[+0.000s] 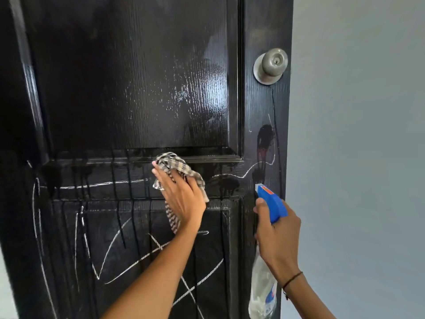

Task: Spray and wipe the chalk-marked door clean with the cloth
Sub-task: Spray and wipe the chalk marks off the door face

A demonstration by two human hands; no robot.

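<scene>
A black panelled door (128, 88) fills most of the view. Its upper panel shines wet; white chalk lines (128, 265) cross the middle rail and the lower panel, and dark drips run down. My left hand (181, 199) presses a striped grey-and-white cloth (177, 166) flat against the middle rail. My right hand (278, 236) grips a clear spray bottle (262, 286) by its blue trigger head (271, 201), nozzle close to the door's right stile, index finger on the trigger.
A round grey metal knob (272, 64) with a keyhole sits high on the door's right stile. A pale blue-grey wall (358, 146) lies to the right of the door edge. A thin dark band circles my right wrist.
</scene>
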